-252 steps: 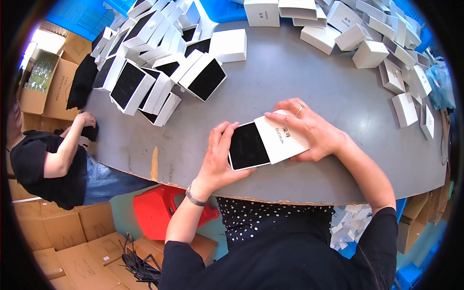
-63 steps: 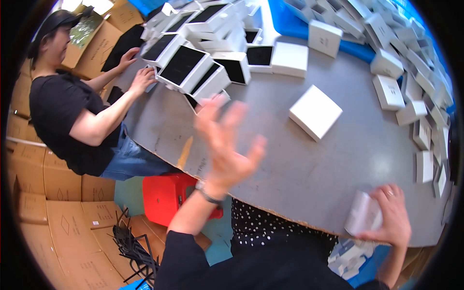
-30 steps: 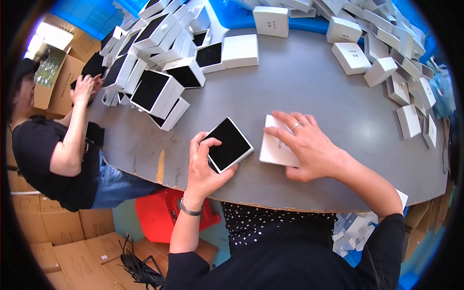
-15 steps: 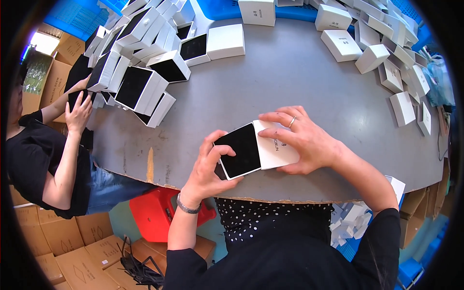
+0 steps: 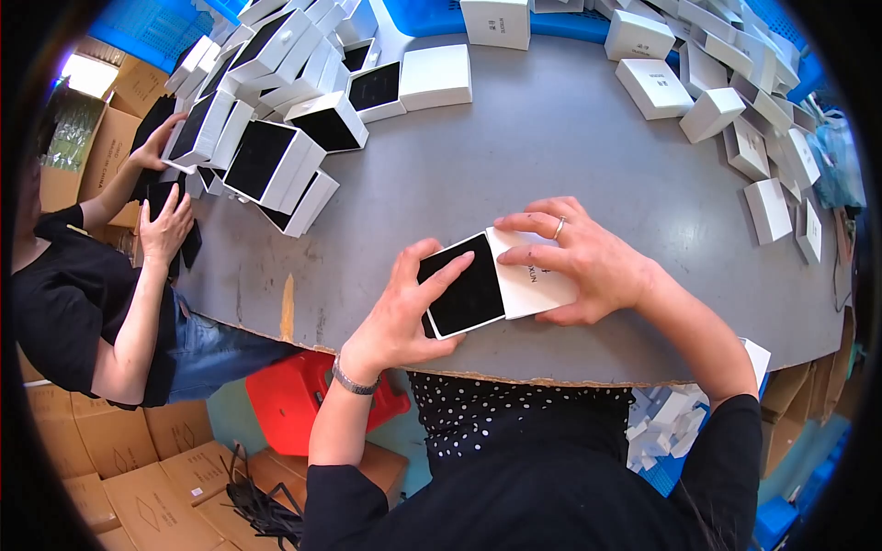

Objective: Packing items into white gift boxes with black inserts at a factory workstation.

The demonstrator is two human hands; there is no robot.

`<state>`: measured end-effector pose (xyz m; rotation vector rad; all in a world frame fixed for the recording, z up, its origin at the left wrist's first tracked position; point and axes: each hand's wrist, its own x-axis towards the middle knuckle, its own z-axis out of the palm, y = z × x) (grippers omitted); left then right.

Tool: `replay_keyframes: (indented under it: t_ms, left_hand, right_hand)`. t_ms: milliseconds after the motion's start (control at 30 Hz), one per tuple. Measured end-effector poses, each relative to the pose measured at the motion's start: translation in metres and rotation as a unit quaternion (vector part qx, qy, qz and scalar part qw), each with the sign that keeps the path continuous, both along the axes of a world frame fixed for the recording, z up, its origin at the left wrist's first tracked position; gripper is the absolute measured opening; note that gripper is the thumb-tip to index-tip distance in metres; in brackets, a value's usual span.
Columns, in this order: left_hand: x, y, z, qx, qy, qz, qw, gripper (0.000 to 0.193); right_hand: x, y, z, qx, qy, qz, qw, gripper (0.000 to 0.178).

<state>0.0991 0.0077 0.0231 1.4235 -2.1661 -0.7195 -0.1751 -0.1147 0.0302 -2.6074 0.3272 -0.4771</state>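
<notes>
A white drawer-style box lies at the table's near middle, its tray (image 5: 473, 298) with a black insert partly out of the white sleeve (image 5: 525, 299). My left hand (image 5: 390, 317) grips the tray's left end, thumb at the near side and a finger stretched across the black insert. My right hand (image 5: 593, 266), with a ring on one finger, is closed around the sleeve, fingers over its top and far edge and thumb at the near edge.
Boxes with black inserts (image 5: 262, 165) pile up at the far left, where a person in black (image 5: 78, 312) handles black pieces. White sleeves (image 5: 652, 87) heap at the far right. A red stool (image 5: 285, 404) and cartons (image 5: 147, 496) stand below the table's edge.
My left finger has straightened and reaches farther over the black insert. The box stays nearly in place. The co-worker's far hand has moved up to the pile of boxes.
</notes>
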Motion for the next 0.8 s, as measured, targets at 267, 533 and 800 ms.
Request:
replay_keyframes:
  t_ms: [267, 533, 800]
  left_hand:
    - [-0.004, -0.001, -0.011, -0.036, 0.021, 0.017, 0.999, 0.089]
    - [0.002, -0.009, -0.002, 0.002, 0.058, -0.03, 0.998, 0.097]
    - [-0.02, 0.005, -0.016, 0.033, 0.087, 0.021, 0.995, 0.119]
  right_hand:
    - [0.001, -0.007, 0.001, 0.011, -0.014, 0.002, 1.0, 0.07]
    - [0.007, -0.008, 0.003, 0.026, -0.036, 0.063, 0.997, 0.068]
    - [-0.003, 0.014, -0.001, 0.026, -0.03, 0.006, 0.999, 0.072]
